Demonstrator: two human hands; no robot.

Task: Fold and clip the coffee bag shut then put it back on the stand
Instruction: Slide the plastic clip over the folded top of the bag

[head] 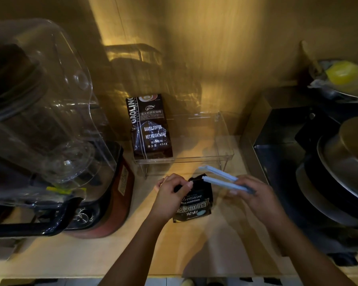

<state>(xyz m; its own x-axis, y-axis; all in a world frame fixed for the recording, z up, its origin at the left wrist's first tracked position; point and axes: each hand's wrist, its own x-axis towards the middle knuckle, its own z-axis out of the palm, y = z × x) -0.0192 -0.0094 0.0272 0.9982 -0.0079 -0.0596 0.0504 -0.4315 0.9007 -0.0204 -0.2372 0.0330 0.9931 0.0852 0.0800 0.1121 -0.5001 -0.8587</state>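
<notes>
While dim yellow light falls across a wooden worktop (103, 256), a person's two bare forearms reach in from the bottom edge. At far left stands a blender (56, 141) with a large clear cover and a reddish base carrying a dial. Just right of it, against the wall, a clear plastic stand (225, 149) sits on the worktop, and a dark coffee bag printed "BAKED COFFEE" (151, 129) stands upright in its left end; the rest of the stand is bare. In front of the stand, a smaller dark coffee bag (196, 205) with "BLUE MOUNTAIN" lettering rests on the worktop between the hands. The left hand (172, 195) has its fingers (186, 185) pinched on the bag's top left corner, holding the top edge. The right hand (254, 195) grips one end of a long pale blue clip (221, 179), whose two arms are spread apart in a narrow V, the free ends pointing left over the bag's top edge. Whether the clip touches the bag cannot be told. At far right sit a dark appliance and stacked metal pans (343, 168), with something yellow (343, 72) in a bowl behind them.
</notes>
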